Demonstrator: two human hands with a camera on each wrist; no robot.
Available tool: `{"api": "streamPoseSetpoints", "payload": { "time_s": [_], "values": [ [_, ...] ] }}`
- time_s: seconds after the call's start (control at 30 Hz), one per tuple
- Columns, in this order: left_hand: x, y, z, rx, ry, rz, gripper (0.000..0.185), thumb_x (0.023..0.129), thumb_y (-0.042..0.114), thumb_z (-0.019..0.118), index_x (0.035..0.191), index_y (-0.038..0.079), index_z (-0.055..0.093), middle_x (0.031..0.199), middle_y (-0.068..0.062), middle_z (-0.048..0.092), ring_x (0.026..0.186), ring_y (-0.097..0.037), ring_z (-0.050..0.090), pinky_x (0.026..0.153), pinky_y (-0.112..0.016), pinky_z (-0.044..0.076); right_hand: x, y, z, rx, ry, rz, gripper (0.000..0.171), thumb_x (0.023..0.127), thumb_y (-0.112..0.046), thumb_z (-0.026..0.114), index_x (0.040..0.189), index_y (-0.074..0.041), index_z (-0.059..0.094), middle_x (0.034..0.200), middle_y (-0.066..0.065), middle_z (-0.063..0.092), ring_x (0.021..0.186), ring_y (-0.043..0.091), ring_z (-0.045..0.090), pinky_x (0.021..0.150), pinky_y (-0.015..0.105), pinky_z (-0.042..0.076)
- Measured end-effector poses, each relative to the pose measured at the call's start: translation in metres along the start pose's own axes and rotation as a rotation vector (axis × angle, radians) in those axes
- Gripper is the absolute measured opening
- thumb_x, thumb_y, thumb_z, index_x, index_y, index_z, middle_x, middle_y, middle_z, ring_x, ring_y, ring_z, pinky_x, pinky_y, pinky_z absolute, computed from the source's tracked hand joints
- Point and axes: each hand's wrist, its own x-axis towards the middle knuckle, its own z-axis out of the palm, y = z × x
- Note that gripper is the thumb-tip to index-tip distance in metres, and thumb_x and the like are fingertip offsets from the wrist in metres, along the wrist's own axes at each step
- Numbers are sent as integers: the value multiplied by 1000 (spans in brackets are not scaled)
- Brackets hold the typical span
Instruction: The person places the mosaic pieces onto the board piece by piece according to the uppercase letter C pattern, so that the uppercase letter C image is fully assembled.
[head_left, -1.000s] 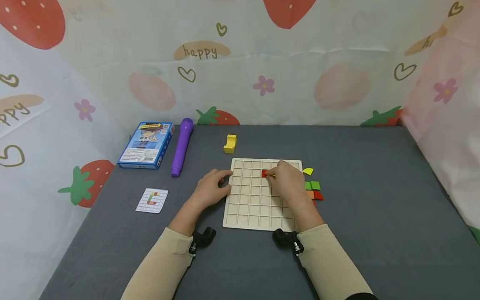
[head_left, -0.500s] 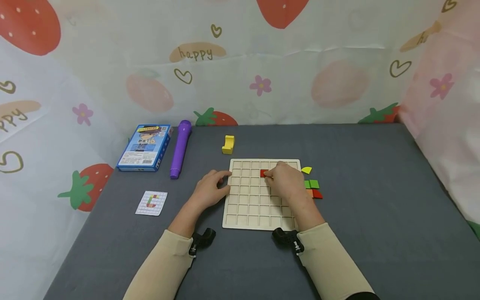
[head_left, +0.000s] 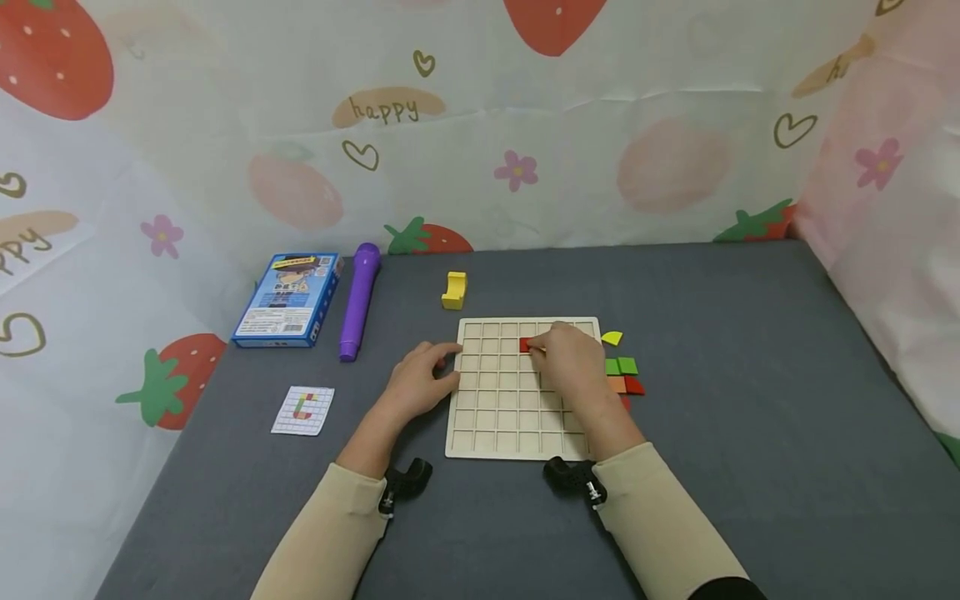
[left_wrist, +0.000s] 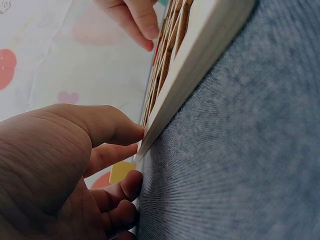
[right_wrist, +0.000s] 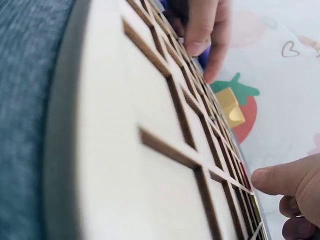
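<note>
Wooden grid board [head_left: 495, 417]: one red piece [head_left: 525, 344] seated near 12 o'clock, pressed by right hand [head_left: 573, 362] fingertips, grip unclear; left hand [head_left: 416, 383] loosely curled, steadying the 9 o'clock edge; loose coloured pieces [head_left: 624, 367] at 3 o'clock unplaced; most cells bare.

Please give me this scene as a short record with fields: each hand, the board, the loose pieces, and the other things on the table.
left hand: rests against the left edge of the wooden grid board, fingers on its rim
right hand: over the board, fingertips on a red piece in the second row from the far edge
loose pieces: yellow, green, orange and red, beside the board's right edge
far of board: yellow block
left side: purple marker, blue box, pattern card
surface: grey table
</note>
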Motion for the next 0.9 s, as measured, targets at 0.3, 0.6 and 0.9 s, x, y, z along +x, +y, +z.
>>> {"api": "streamPoseSetpoints", "payload": {
  "time_s": [0.3, 0.6, 0.9],
  "values": [
    [0, 0, 0, 1, 5, 3, 46, 95, 23, 66, 141, 15, 63, 102, -7, 54, 89, -25, 49, 78, -42, 37, -1, 6, -23, 104, 11, 43, 28, 98, -24, 70, 124, -15, 77, 106, 14, 67, 55, 20, 48, 46, 33, 37],
    [0, 1, 1, 4, 6, 6, 46, 96, 23, 65, 141, 15, 63, 102, -7, 55, 89, -25, 49, 78, -42, 37, -7, 31, -43, 179, 61, 116, 31, 101, -23, 67, 127, -10, 74, 118, 21, 66, 73, 26, 58, 54, 36, 41],
    [0, 1, 1, 5, 8, -2, 47, 95, 23, 65, 141, 15, 63, 103, -8, 55, 90, -25, 50, 79, -43, 38, -11, 58, -56, 209, 49, 206, 33, 100, -22, 67, 129, -7, 73, 90, 12, 59, 64, 22, 47, 52, 35, 36]
  ]
}}
